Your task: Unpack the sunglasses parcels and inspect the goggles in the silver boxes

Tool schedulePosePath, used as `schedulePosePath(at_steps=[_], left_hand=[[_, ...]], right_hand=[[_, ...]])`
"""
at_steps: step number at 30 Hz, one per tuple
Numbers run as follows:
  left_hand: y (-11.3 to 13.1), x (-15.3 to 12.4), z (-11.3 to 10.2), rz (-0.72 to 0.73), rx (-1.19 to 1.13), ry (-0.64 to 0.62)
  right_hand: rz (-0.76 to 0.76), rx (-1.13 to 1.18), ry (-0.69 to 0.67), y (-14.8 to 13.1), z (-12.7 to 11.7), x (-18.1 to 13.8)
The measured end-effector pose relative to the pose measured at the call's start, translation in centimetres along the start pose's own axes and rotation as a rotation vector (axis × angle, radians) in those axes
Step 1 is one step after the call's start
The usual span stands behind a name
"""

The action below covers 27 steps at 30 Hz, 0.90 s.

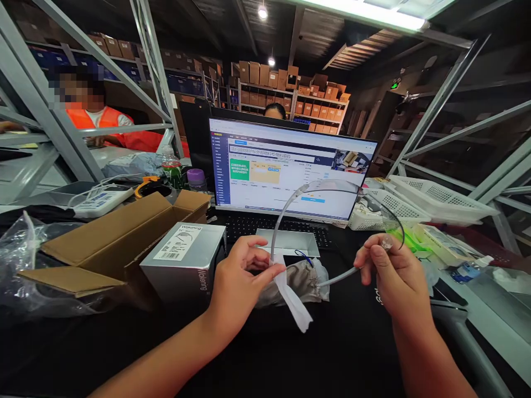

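Note:
My left hand (244,271) is closed in a pinch around a clear tube (286,213) and a white paper-like strip (292,301) that hangs from the fingers. From there the tube arches up in front of the monitor and over to the right. My right hand (394,271) pinches a clear knobbed end piece (386,241), with a thin dark cable (396,218) curving down beside it. Another stretch of tube (340,276) runs from the right fingers toward a grey plastic-wrapped bundle (298,282) on the black surface. What that bundle contains is hard to make out.
An open cardboard box (112,232) and a silver-grey product box (186,260) stand at left. Behind my hands are a monitor (290,166) and keyboard (244,224). White baskets (435,199) and a handheld scanner (452,309) sit at right. A person in an orange vest (103,119) is at far left.

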<state>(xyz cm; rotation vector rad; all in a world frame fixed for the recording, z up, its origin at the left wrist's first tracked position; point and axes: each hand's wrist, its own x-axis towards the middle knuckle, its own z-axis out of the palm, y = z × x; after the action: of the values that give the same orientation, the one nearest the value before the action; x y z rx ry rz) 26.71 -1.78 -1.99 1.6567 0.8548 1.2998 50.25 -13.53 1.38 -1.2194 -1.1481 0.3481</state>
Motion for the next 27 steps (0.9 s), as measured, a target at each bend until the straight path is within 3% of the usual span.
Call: schedulePosePath(at_steps=[6, 11, 15, 20, 23, 27], left_hand=[[0.8, 1.5, -0.4, -0.223, -0.314, -0.057], [0.3, 2.1, -0.5, -0.343, -0.484, -0.115], [0.0, 2.1, -0.3, -0.397, -0.544, -0.158], [0.0, 1.9, 0.0, -0.538, -0.599, -0.3], [0.1, 1.7, 0.1, -0.568, -0.638, -0.354], [0.2, 1.8, 0.0, -0.519, -0.622, -0.315]], right_hand=[[0.035, -0.21, -0.146, -1.0, -2.3, 0.2], [0.016, -0.348, -0.167, -1.7, -3.6, 0.4], [0.053, -0.334, -0.192, -2.0, -4.4, 0.6], [0.097, -0.265, -0.271, -2.3, -5.3, 0.6], [0.117, -0.288, -0.317, -2.4, -5.3, 0.4], [0.179, -0.349, -0.451, -2.2, -4.9, 0.4]])
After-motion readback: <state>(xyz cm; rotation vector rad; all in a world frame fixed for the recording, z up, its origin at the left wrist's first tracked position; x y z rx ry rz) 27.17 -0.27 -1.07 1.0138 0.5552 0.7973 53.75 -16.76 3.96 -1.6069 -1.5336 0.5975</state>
